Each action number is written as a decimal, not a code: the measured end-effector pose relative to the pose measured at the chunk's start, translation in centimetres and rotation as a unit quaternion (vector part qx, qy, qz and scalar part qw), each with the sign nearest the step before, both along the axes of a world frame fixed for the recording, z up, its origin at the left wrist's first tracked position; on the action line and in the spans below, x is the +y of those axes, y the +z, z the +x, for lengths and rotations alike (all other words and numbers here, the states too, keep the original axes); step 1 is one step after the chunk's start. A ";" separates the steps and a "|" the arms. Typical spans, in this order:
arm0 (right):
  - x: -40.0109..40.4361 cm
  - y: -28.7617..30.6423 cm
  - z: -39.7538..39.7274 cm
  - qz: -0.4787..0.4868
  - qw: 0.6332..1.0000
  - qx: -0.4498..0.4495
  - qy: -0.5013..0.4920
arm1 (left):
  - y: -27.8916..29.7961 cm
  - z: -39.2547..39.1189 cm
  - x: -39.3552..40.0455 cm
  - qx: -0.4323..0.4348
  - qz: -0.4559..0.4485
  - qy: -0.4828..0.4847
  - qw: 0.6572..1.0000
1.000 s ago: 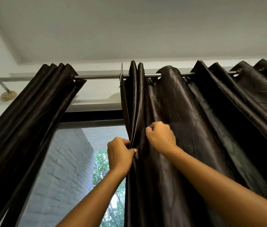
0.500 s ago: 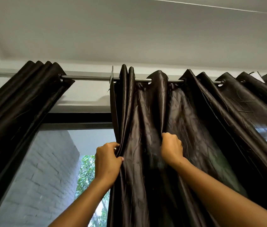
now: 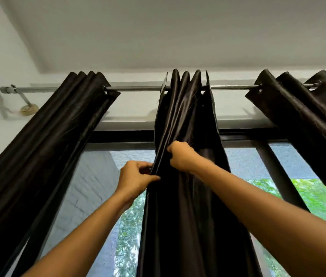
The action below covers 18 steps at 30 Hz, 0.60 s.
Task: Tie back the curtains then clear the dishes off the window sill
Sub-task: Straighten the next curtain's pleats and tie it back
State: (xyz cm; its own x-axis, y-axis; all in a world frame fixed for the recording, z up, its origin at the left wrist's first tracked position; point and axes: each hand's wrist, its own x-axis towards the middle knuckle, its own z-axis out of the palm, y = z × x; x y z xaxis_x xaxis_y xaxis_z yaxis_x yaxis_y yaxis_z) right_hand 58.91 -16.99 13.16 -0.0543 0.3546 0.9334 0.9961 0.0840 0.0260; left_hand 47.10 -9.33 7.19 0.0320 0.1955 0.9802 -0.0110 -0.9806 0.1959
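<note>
Three dark shiny curtain panels hang from a metal rod [image 3: 138,88]. The middle curtain [image 3: 188,206] is bunched into tight folds at the centre of the window. My left hand [image 3: 136,177] pinches its left edge folds. My right hand [image 3: 182,156], a little higher, grips the folds from the right. The left curtain [image 3: 44,156] hangs gathered at the left. The right curtain [image 3: 308,116] hangs gathered at the upper right. The window sill and any dishes are out of view.
The rod's wall bracket [image 3: 26,109] sits at the far left. Behind the curtains is a black-framed window [image 3: 278,176] with a mesh screen, a white brick wall [image 3: 90,188] and green trees outside. White ceiling fills the top.
The middle curtain has been gathered leftward into a narrow bunch, uncovering window glass on its right. My right hand moved in toward my left hand. The view tilted and shifted.
</note>
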 end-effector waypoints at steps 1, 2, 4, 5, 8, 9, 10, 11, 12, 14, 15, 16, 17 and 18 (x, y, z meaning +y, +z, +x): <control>0.0 -0.2 0.7 -0.010 1.000 0.016 0.002 | 0.3 0.4 0.0 0.008 -0.010 -0.035 0.999; -0.1 -0.4 1.3 -0.025 0.999 0.032 0.009 | 0.5 1.0 -0.3 0.012 -0.023 -0.064 0.998; -0.5 -0.8 2.4 -0.043 0.995 0.080 0.052 | 1.1 2.5 -0.8 0.013 -0.037 -0.091 0.995; -0.8 -0.8 3.0 -0.047 0.988 0.116 0.087 | 1.4 3.5 -0.9 0.014 -0.033 -0.087 0.996; -1.8 -0.6 4.6 -0.041 0.951 0.237 0.192 | 1.5 6.4 -2.2 -0.019 -0.026 -0.041 0.999; -2.2 -0.7 5.1 -0.025 0.945 0.254 0.205 | 1.5 7.2 -2.4 -0.046 -0.029 -0.024 0.998; -2.8 -0.8 5.7 0.010 0.949 0.247 0.196 | 1.7 8.0 -2.6 -0.072 -0.031 -0.012 0.997; -3.3 -1.0 6.3 0.062 0.961 0.216 0.159 | 2.0 8.5 -2.7 -0.088 -0.027 0.001 0.996; -3.8 -1.2 6.9 0.126 0.973 0.171 0.094 | 2.3 9.0 -2.9 -0.094 -0.014 0.020 0.995; -4.7 -1.3 8.2 0.223 0.969 0.081 -0.063 | 2.8 10.0 -3.1 -0.097 0.007 0.065 0.993; -5.0 -1.1 9.0 0.243 0.960 0.054 -0.128 | 3.0 10.4 -3.4 -0.099 0.010 0.087 0.991; -5.1 -0.8 9.9 0.243 0.953 0.046 -0.175 | 3.2 10.7 -3.9 -0.103 0.006 0.105 0.989; -5.1 -0.3 10.7 0.231 0.950 0.054 -0.202 | 3.4 10.9 -4.2 -0.105 -0.008 0.115 0.988; -5.0 0.2 11.4 0.218 0.950 0.071 -0.210 | 3.6 11.0 -4.6 -0.109 -0.022 0.115 0.987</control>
State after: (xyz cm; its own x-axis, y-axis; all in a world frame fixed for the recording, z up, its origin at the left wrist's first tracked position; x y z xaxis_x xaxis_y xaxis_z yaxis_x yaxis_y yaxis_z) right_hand 70.32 -22.04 13.37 0.1446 -0.1056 0.9838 0.9351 -0.3105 -0.1708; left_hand 58.14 -13.96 10.81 -0.2284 0.2156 0.9494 0.1640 -0.9527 0.2558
